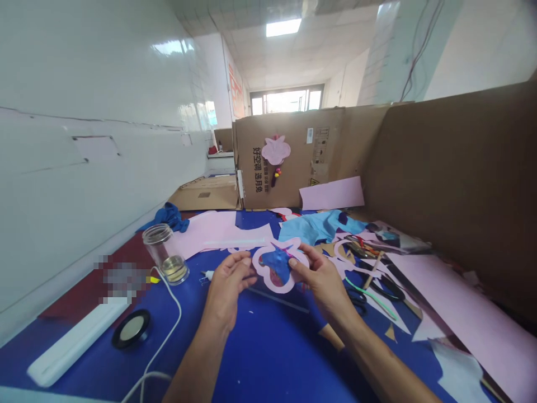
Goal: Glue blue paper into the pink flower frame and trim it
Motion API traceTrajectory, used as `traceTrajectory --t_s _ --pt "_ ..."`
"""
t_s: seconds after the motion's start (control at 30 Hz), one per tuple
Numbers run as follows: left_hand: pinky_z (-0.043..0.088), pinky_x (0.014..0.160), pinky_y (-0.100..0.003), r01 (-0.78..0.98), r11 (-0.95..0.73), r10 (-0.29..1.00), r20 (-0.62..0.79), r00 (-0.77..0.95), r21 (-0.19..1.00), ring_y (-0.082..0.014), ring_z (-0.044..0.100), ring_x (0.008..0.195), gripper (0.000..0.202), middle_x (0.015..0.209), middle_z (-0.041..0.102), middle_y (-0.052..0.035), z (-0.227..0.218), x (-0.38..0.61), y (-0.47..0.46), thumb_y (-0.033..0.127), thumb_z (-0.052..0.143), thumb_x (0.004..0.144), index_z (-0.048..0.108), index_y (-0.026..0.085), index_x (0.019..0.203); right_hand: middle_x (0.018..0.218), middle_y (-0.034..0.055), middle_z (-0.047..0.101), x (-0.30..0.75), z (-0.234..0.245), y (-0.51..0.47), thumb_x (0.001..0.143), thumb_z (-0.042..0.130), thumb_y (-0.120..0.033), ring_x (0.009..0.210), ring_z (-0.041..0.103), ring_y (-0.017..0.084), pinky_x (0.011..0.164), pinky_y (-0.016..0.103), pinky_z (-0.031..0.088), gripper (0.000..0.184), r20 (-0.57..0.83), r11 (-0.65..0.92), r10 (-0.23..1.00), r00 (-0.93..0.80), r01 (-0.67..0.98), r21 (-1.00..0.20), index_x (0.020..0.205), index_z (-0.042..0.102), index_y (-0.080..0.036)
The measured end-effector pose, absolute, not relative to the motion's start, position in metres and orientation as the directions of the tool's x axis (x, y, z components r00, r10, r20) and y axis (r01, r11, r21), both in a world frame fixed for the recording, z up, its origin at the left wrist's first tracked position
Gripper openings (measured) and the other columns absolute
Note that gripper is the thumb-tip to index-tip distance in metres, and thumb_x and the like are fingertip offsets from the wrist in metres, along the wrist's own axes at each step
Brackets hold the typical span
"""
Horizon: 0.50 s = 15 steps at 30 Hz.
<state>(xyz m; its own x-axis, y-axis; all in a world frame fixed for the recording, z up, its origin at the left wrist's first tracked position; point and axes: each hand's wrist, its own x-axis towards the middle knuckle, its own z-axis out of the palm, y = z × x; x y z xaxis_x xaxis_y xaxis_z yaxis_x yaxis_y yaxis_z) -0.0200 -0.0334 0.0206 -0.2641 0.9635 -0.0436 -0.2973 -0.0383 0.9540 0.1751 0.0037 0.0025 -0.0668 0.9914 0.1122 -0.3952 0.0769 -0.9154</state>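
Bright indoor daylight, glare from a ceiling panel light (283, 27) and a far window (286, 102), sheen on white wall tiles (84, 67), soft faint shadows, wide-angle bending toward the edges, one pixelated patch (119, 278)

Left wall: white glazed tile (84, 73) at 9 o'clock, glossy with reflected light, a long crack running along it.
Right wall: white, at 2 o'clock, with dark wires (415, 56) hanging down it.
Ceiling: pale panels (247, 56), with one lit rectangular light (283, 27) at 12 o'clock.
Window: bright, dark-framed window (286, 102) at 12 o'clock, at the far end.
Far wall sign: reddish sign (235, 89) at 11 o'clock.
Partitions: cardboard sheets (289, 140) at 12 o'clock and (457, 184) at 3 o'clock, standing along the table (268, 358).
Beyond the table: flat cardboard box (205, 196) at 11 o'clock, white ledge (220, 155) behind it.
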Motion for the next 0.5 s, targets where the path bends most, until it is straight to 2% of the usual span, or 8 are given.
traceTrajectory --t_s 0.07,0.13,0.3,0.37,0.5 --pt "0.058 0.074 -0.03 -0.317 -0.103 0.933 -0.018 -0.359 0.943 -0.0202 0.073 0.086 0.043 0.107 0.079 -0.0129 0.03 -0.03 -0.025 0.037 0.086 0.072 0.071 0.017 0.108 0.083 0.001 0.076 0.178 0.0 0.007 0.068 0.094 -0.041 0.066 0.066 0.018 0.053 0.026 0.048 0.062 0.111 0.084 0.993 -0.047 -0.393 -0.916 0.122 0.071 -0.021" --pt "0.056 0.073 -0.029 -0.342 -0.19 0.895 0.018 -0.446 0.92 -0.0207 0.074 0.087 0.04 0.109 0.079 -0.0132 0.043 -0.04 -0.015 0.033 0.084 0.072 0.07 0.017 0.107 0.081 0.0 0.075 0.18 -0.004 0.012 0.067 0.094 -0.042 0.063 0.064 0.017 0.05 0.025 0.046 0.061 0.121 0.105 0.992 -0.019 -0.386 -0.917 0.12 0.071 -0.021" --pt "0.052 0.073 -0.026 -0.48 -0.386 0.773 -0.007 -0.634 0.788 -0.0143 0.071 0.08 0.028 0.102 0.077 -0.0052 0.081 -0.051 0.019 0.021 0.076 0.074 0.064 0.022 0.1 0.073 -0.0024 0.071 0.181 -0.012 0.019 0.07 0.092 -0.045 0.052 0.057 0.015 0.043 0.025 0.039 0.06 0.126 0.105 0.991 -0.042 -0.331 -0.938 0.121 0.07 -0.023" --pt "0.051 0.075 -0.024 -0.525 -0.43 0.717 -0.075 -0.693 0.734 -0.012 0.07 0.08 0.029 0.1 0.075 -0.0023 0.094 -0.048 0.033 0.017 0.072 0.076 0.062 0.024 0.102 0.073 -0.0026 0.071 0.179 -0.015 0.02 0.07 0.093 -0.045 0.051 0.056 0.015 0.043 0.025 0.039 0.059 0.125 0.106 0.991 -0.039 -0.321 -0.941 0.12 0.07 -0.023" --pt "0.049 0.07 -0.022 -0.571 -0.411 0.761 -0.077 -0.644 0.71 -0.01 0.069 0.074 0.031 0.1 0.073 -0.0011 0.111 -0.03 0.059 0.014 0.066 0.077 0.059 0.023 0.106 0.074 -0.0025 0.071 0.178 -0.022 0.021 0.07 0.093 -0.045 0.047 0.052 0.013 0.041 0.024 0.036 0.062 0.101 0.088 0.995 -0.023 -0.315 -0.945 0.123 0.069 -0.023"
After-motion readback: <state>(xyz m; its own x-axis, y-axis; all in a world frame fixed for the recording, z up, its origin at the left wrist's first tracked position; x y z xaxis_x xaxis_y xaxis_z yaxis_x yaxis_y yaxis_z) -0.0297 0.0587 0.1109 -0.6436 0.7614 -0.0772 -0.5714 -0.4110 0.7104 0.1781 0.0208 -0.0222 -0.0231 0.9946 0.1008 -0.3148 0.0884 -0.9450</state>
